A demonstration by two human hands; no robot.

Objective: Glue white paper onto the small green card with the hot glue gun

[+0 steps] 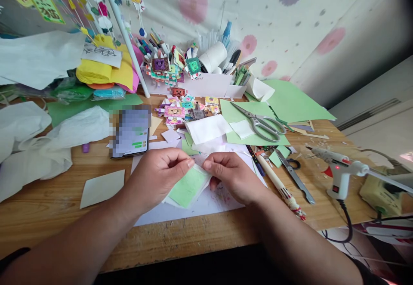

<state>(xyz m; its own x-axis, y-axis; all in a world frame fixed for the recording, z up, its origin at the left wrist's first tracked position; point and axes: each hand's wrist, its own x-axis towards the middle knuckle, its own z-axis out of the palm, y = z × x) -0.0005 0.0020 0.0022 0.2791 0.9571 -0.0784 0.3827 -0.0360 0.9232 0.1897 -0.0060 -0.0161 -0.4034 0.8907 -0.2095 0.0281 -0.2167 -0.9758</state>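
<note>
Between my two hands is a small green paper square [187, 187] with a white, tissue-like sheet [202, 186] around its edges. My left hand [158, 175] pinches the top edge of this layered piece between thumb and fingers. At its upper right corner, my right hand [234, 174] pinches it the same way. Beneath them a white paper sheet [155, 218] lies on the wooden table [180, 237]. Just beyond my fingers rest a folded white tissue [209, 128] and small green paper scraps [188, 147].
To the right lie large scissors [264, 123] on green paper [230, 110], a pen [277, 181], a craft knife [295, 177] and a glue gun [337, 168] with its cord. A phone [132, 130] and a pale paper piece [102, 188] lie left. Pen holders [193, 85] stand behind.
</note>
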